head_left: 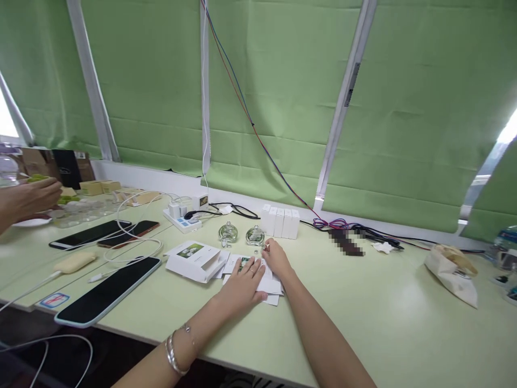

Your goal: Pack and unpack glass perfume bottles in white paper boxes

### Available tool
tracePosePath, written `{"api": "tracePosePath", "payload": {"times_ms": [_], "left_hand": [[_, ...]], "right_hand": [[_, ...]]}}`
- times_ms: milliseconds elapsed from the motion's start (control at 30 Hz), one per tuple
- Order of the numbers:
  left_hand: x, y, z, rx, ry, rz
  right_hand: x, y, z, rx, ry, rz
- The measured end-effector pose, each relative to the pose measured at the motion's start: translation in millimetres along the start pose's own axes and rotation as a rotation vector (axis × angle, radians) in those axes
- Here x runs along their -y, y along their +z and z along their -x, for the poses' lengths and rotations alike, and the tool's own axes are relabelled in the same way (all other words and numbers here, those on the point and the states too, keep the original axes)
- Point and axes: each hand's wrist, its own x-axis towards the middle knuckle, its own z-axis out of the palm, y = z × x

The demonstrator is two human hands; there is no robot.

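Note:
My left hand [242,280] lies flat with its fingers stretched over a white printed carton [267,288] that has a green picture. At the carton's far right corner, my right hand [277,257] has its fingers drawn together; what they hold, if anything, is too small to make out. Just beyond stand two round clear glass bottles, the left bottle [228,233] and the right bottle [255,236]. Small glassy pieces [225,244] lie in front of the left one. An open-ended white box [197,261] with a green picture rests to the left.
Several white boxes [280,222] stand in a row at the back. On the left are a phone [109,291], two more phones, white cables and a power strip [181,220]. Another person's hand [30,199] is at far left. A cloth bag [450,275] lies right.

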Motion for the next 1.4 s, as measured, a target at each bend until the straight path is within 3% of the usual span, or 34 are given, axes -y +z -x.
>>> {"api": "tracePosePath", "payload": {"times_ms": [133,233,333,500,600,767,1400], "left_hand": [[15,-7.8,14,-0.186,-0.053,-0.141],[40,-13.3,31,-0.294,-0.220,-0.174],[60,-14.6,45,-0.239,-0.351,-0.106],[67,-6.7,47,-0.076,-0.322,-0.017],[67,-2.5,40,-0.035,-0.326,0.041],[71,-0.3,32,0.028,-0.351,0.120],[84,-7.6,15,0.068,-0.389,0.116]], "right_hand": [[13,-16,3,-0.096,-0.018,0.071],[30,-33,23,-0.140,-0.077,0.107],[46,-39,58,-0.055,-0.173,0.166],[47,-27,95,0.279,-0.138,0.251],[38,-24,89,0.401,-0.123,0.218],[31,-30,73,0.477,-0.153,0.198],[28,-17,51,0.434,-0.193,0.199]]}}
